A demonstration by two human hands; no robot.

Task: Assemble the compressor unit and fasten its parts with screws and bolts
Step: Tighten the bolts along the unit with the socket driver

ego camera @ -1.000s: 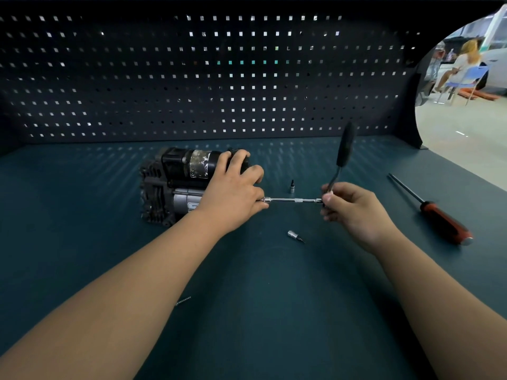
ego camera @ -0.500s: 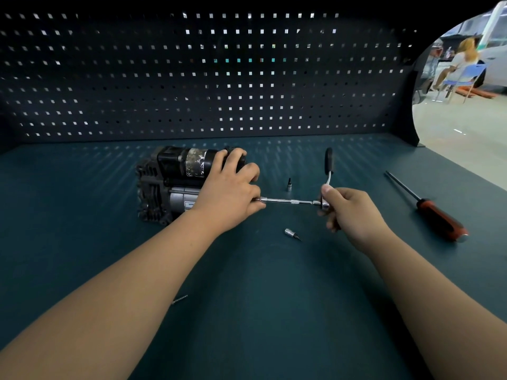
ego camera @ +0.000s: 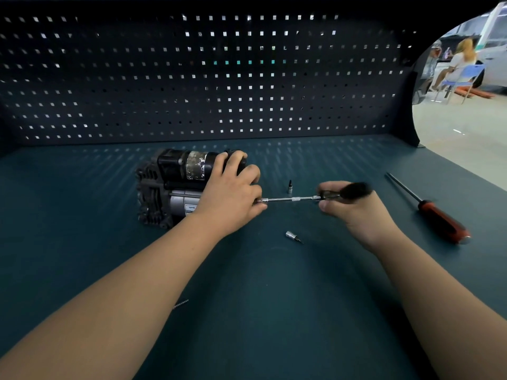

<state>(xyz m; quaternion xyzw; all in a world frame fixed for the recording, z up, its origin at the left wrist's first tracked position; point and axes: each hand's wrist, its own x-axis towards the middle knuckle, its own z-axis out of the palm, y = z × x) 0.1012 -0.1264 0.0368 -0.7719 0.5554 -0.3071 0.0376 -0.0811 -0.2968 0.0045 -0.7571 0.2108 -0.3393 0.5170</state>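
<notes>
I saw the compressor unit (ego camera: 175,187) lying left of centre on the worktop (ego camera: 247,297), with the left hand (ego camera: 233,193) curled over its right end. The right hand (ego camera: 356,209) gripped the ratchet (ego camera: 290,199). Its handle was blurred and its bar ran level to the unit. An upright bit (ego camera: 290,186) stood just above the bar, a fallen bit (ego camera: 292,236) lay below it, and a screwdriver (ego camera: 439,218) lay at right.

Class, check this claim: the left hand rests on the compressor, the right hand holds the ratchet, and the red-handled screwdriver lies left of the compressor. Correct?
No. The head view shows the red-handled screwdriver lying right of the right hand, not left of the compressor.
</notes>
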